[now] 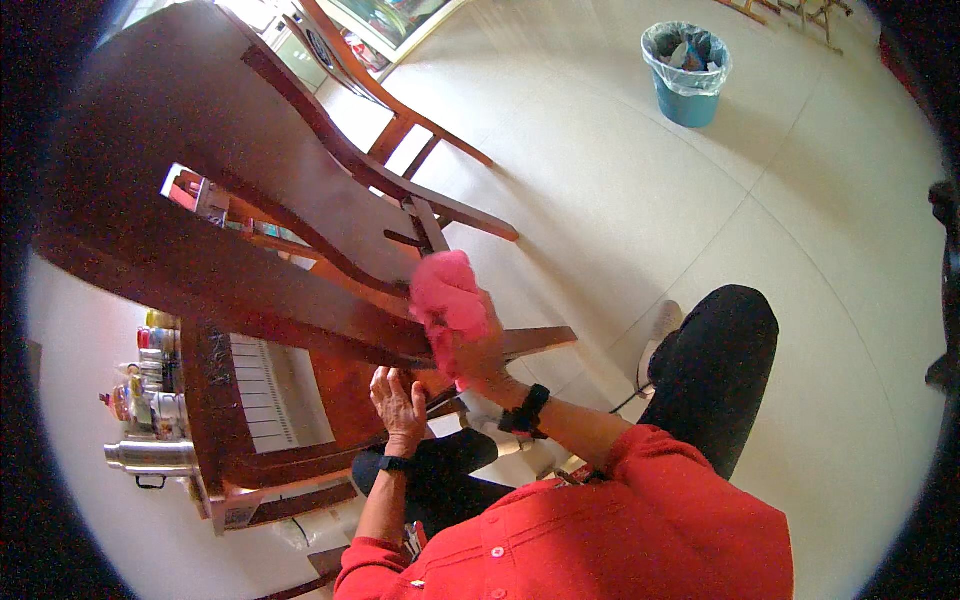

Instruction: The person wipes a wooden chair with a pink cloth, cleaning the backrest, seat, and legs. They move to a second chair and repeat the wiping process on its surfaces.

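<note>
A pink cloth (450, 296) is bunched in my right hand (480, 360), against the lower back of a dark brown wooden chair (292, 157). The chair's tall back leans up and away to the left, with a long slot through it. Lower and to the left, my left hand (397, 405) is spread with the fingers apart, at the edge of the reddish-brown wooden seat (345, 390). Whether its palm touches the wood cannot be told. The fingertips of my right hand are mostly hidden by the cloth.
Another wooden chair (405, 112) stands behind the first. A blue-green bin (686, 105) with a clear plastic liner stands on the tiled floor at the upper right. A steel flask (154, 457) and several jars (161, 375) are at the left. My knees flank the chair's near side.
</note>
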Motion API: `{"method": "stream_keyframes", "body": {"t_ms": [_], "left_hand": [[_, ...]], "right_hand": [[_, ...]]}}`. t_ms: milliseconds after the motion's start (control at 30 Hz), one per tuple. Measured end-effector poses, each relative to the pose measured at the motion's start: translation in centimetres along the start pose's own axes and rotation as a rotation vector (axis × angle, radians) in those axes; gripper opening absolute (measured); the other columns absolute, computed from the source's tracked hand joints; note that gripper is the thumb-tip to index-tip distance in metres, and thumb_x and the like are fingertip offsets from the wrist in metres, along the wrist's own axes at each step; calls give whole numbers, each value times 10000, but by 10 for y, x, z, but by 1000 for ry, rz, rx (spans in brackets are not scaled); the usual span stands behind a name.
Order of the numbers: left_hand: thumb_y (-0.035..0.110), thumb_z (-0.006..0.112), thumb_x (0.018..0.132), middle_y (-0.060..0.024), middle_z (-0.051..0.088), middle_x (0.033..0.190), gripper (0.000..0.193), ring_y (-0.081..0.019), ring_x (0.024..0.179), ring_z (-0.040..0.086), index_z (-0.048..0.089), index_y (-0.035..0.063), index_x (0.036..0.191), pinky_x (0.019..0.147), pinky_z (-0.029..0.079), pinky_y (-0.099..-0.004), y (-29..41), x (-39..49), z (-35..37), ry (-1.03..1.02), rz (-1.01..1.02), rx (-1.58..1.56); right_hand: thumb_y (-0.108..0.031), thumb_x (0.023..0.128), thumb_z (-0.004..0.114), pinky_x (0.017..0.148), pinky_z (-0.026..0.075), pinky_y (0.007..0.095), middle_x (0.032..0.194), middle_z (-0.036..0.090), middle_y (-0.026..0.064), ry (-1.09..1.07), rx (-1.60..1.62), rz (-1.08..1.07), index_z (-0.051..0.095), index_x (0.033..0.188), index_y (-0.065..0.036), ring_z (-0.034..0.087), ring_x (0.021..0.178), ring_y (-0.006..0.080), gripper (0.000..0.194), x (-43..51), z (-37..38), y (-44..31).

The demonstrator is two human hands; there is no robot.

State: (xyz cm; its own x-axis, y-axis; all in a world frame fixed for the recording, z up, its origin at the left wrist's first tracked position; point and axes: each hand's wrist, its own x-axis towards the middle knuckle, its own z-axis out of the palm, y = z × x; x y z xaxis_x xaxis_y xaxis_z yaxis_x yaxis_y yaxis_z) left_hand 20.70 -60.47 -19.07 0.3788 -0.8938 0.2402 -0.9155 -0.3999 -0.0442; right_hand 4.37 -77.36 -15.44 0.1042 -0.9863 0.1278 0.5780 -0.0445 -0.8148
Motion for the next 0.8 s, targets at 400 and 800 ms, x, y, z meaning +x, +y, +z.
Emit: {"method": "stream_keyframes", "body": {"t_ms": [400, 800], "left_hand": [[388, 512, 964, -326, 464, 1275, 464, -471, 1238, 407, 549, -53, 1104, 1116, 206, -599, -18, -17, 18, 13, -24, 197], [266, 530, 883, -163, 620, 903, 213, -381, 886, 554, 638, 84, 871, 811, 400, -506, 5, -14, -8, -68, 46, 6]], "right_hand": [[-276, 831, 624, 822, 456, 434, 983, 608, 186, 207, -530, 255, 562, 1089, -41, 574, 930, 372, 355, -22, -143, 199], [-148, 838, 619, 910, 454, 440, 1095, 613, 173, 350, -787, 688, 441, 1303, 9, 590, 1000, 341, 522, -31, -203, 277]]}}
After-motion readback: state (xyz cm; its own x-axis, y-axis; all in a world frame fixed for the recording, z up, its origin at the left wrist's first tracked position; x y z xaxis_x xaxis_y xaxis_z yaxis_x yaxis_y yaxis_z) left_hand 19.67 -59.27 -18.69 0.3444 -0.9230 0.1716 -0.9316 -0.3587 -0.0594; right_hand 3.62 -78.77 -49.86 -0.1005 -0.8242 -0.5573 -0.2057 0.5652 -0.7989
